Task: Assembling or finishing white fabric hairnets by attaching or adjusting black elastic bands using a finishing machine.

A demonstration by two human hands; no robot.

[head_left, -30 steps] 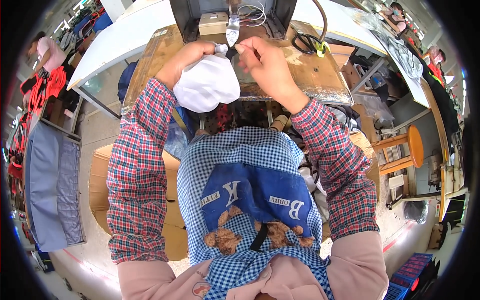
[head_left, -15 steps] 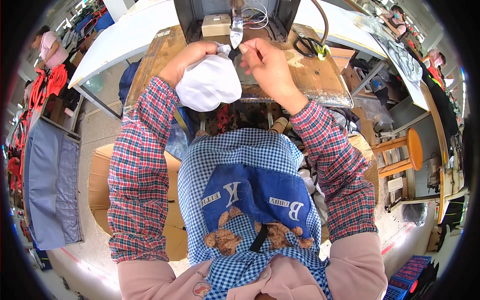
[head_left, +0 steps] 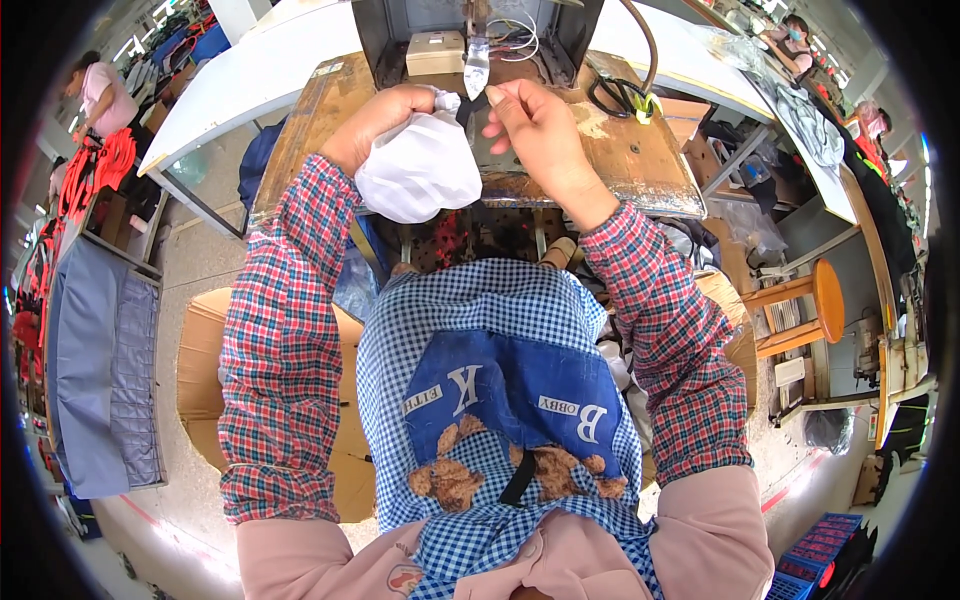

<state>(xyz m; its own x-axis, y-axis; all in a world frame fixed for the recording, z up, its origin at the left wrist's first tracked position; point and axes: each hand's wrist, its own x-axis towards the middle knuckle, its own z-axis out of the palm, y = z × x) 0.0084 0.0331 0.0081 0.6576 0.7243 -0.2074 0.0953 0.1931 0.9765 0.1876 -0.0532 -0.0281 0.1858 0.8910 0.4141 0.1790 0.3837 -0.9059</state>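
My left hand is closed on a bunched piece of white fabric, which hangs puffed out below it over the table's near edge. A small black strip sticks out from the fabric's upper right. My right hand pinches the strip's far end between thumb and forefinger, its other fingers curled loosely. Just above the strip, the pointed tip of an upright metal tool comes down from a dark metal machine housing. My hands partly hide where fabric and strip join.
The worn wooden table carries a beige box, thin white wires and a coiled black cable. White tables flank it. An open carton stands at my left, a wooden stool at right. Other people work farther off.
My right hand has shifted very slightly, and more of the black strip shows between my hands. The white fabric stays in my left hand, nearly in place.
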